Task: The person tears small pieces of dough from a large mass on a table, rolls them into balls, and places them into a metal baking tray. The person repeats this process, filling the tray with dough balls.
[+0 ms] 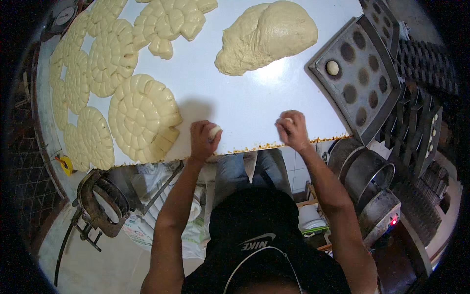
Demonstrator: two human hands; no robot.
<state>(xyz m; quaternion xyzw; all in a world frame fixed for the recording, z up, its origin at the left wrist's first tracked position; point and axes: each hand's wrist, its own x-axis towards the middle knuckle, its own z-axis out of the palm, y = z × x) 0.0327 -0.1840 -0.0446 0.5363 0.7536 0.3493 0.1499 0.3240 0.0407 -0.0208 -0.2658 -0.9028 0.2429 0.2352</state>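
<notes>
My left hand (pixel 202 141) is curled around a small piece of dough (pixel 214 132) above the near edge of the white tabletop (pixel 249 106). To its right, my right hand (pixel 293 128) closes over another small dough piece (pixel 289 120), mostly hidden by the fingers. Farther back lies a large lump of dough (pixel 271 35), smooth on the right and ragged on the left. Just left of my left hand rests a round dough slab (pixel 143 115) divided into many segments. At the right a dark metal baking tray (pixel 363 75) carries one dough ball (pixel 332 68).
Several more segmented dough rounds (pixel 112 58) cover the table's left side. Stacked trays (pixel 422 70) stand beyond the right edge, one (pixel 432 134) holding several dough balls. A large metal mixer bowl (pixel 367 172) is below right. At lower left stands a dark metal machine (pixel 104 204). A dial scale (pixel 65 15) sits far left.
</notes>
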